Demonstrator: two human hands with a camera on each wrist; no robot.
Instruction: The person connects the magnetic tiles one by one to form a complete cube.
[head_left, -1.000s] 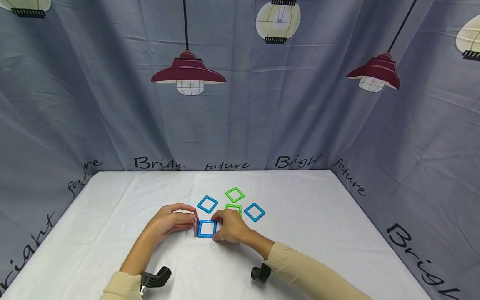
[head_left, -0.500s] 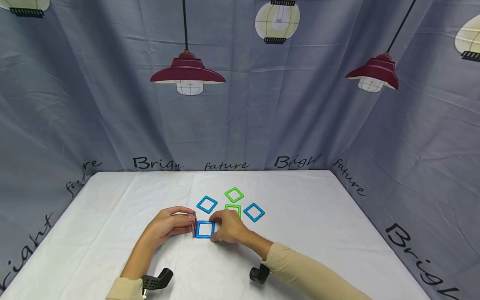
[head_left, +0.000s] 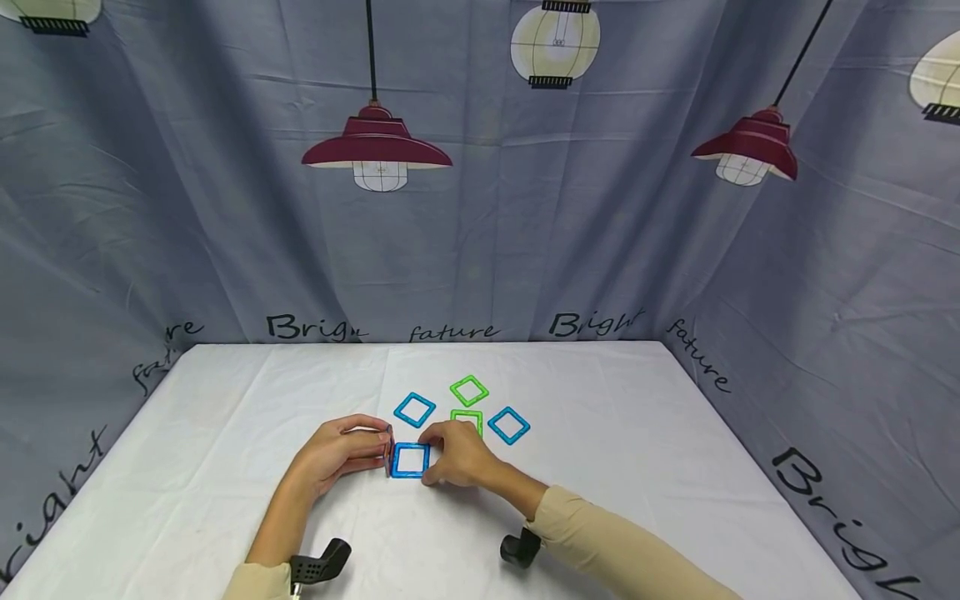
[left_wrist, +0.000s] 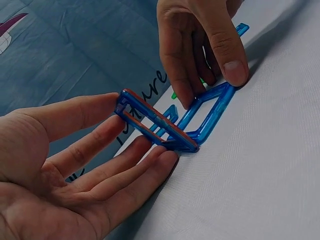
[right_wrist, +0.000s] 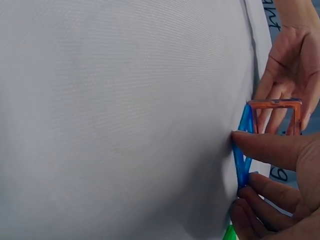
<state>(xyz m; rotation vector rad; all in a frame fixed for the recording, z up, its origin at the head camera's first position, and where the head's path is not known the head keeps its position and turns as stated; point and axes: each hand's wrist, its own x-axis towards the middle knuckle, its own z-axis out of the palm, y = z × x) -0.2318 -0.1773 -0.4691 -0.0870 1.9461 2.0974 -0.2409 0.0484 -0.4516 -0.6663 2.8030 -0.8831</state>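
Note:
My left hand (head_left: 341, 450) holds a square magnetic tile (left_wrist: 161, 121) on edge, thumb and fingertips at its outer side. Orange and blue layers show along its frame. In the right wrist view its orange frame (right_wrist: 275, 104) faces my right hand (right_wrist: 272, 187). A blue square magnetic tile (head_left: 410, 476) lies on the cloth, its left edge against the foot of the upright one. My right hand (head_left: 461, 454) pinches that blue tile by its right side, thumb at the near corner and fingers at the far one.
Beyond the hands lie a blue tile (head_left: 403, 402) to the left, another blue tile (head_left: 520, 417) to the right, and a green tile (head_left: 479, 383) farthest back. My right hand partly covers a second green tile (head_left: 467, 412). A patterned curtain (head_left: 450, 250) borders the white table (head_left: 675, 500).
The flat blue tile and my right hand have shifted slightly left and nearer. The upright tile now shows narrower, edge-on. My left forearm has moved a little right; the loose tiles are unmoved.

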